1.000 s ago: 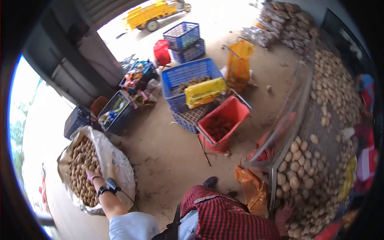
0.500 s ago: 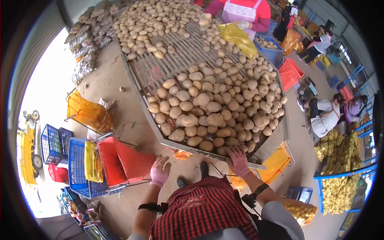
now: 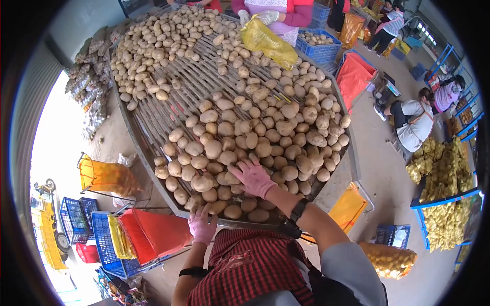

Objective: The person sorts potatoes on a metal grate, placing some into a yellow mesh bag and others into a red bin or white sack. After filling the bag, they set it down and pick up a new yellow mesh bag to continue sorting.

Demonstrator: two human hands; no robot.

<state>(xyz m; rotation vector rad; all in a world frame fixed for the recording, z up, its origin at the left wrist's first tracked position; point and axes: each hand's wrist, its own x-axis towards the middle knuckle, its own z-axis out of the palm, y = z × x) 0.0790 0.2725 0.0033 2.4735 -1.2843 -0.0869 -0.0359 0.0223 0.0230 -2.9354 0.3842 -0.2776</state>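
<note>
Potatoes [image 3: 275, 127] lie heaped over a slatted metal sorting table [image 3: 178, 92]. My right hand [image 3: 253, 177], in a pink glove, rests on the potatoes near the front edge with its fingers spread. At the front left edge of the table is my left hand [image 3: 202, 224], also gloved in pink, its fingers apart and touching the rim beside the nearest potatoes. Across the table, a co-worker's gloved hands [image 3: 266, 17] hold a yellow mesh bag [image 3: 268, 43] over the potatoes.
Left of the table are a red bag on a frame [image 3: 163, 229], blue crates [image 3: 75, 219] and an orange bag [image 3: 109, 176]. On the right stand a red bag [image 3: 354, 76], a yellow bag [image 3: 347, 206], a full potato sack [image 3: 389, 260] and a seated person [image 3: 416, 122].
My right hand has moved from the table's front rim onto the potatoes. My left hand has come up to the edge. The view has shifted closer to the table; the co-worker's yellow bag is spread wider.
</note>
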